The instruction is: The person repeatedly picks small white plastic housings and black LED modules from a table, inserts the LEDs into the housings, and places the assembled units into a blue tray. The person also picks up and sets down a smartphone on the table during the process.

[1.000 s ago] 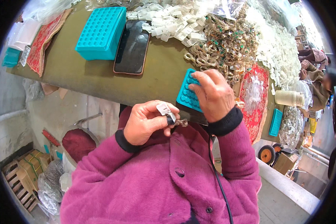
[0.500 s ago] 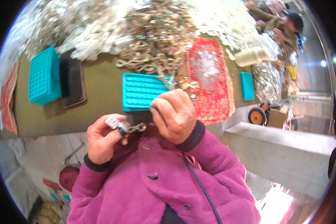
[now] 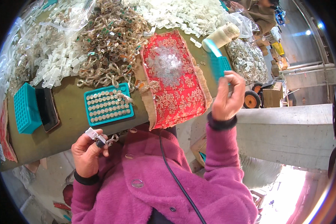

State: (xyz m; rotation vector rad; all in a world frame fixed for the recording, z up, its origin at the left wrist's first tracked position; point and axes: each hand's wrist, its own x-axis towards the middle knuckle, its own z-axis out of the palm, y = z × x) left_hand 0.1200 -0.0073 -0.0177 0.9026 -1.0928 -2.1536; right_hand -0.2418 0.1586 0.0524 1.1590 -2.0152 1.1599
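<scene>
Head view: held tray (image 3: 215,62) in the right hand (image 3: 228,99), white clip (image 3: 92,133) in the left hand (image 3: 86,155)

The held tray, teal and blurred, is raised at the right side, near the cream roll (image 3: 229,34); the right grip pinches its lower end. The left grip pinches the white clip between thumb and fingers, a black bit (image 3: 99,143) and a cord loop (image 3: 112,139) beside it, just off the near edge of the bench (image 3: 70,108).

Between the hands, on the bench, lies the disc tray (image 3: 109,105), teal, with rows of silver discs; cord overlaps its right edge. Just right of it, clear flakes (image 3: 167,64) cover part of the red cloth (image 3: 177,112).

Left of the disc tray are the phone (image 3: 47,109) and, touching or nearly so, the teal block (image 3: 27,109). Behind lie the cord heap (image 3: 110,37) and white pieces (image 3: 175,15).
</scene>
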